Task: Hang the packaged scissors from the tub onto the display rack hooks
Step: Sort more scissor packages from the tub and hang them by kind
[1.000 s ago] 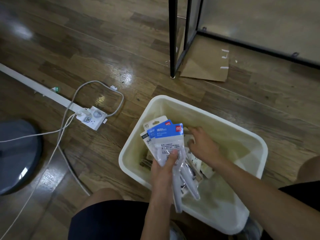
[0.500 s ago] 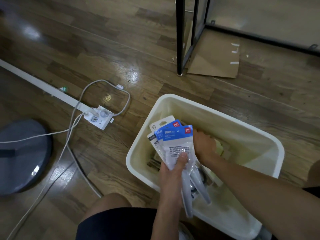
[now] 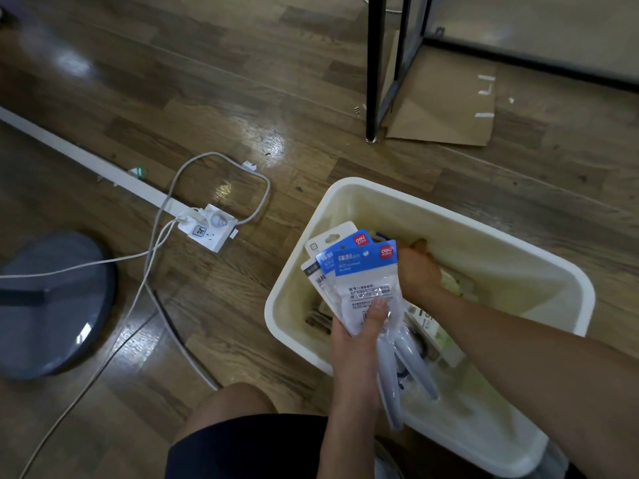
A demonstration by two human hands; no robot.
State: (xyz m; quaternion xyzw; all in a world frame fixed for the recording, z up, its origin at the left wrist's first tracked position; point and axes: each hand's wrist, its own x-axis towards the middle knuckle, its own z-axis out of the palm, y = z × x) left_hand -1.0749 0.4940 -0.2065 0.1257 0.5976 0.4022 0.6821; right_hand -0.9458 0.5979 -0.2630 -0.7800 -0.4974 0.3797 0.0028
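Note:
A cream plastic tub [image 3: 466,233] stands on the wooden floor with more packets [image 3: 428,323] at its bottom. My left hand [image 3: 359,326] grips a fanned bundle of packaged scissors [image 3: 359,274] with blue header cards, thumb pressed on the front packet; grey scissor handles hang below. My right hand [image 3: 416,271] reaches down into the tub behind that bundle, its fingers hidden, so what it touches cannot be told. The black frame leg of the display rack [image 3: 375,67] rises at the top; its hooks are out of view.
A white power strip [image 3: 209,228] with looping cables lies left of the tub. A grey round stand base [image 3: 52,302] sits at far left. Flat cardboard [image 3: 446,105] lies under the rack. My knee [image 3: 235,406] is at the bottom.
My right hand has moved further toward the far wall of the tub, behind the held bundle. My left hand keeps the same grip on the packets. The view has shifted slightly.

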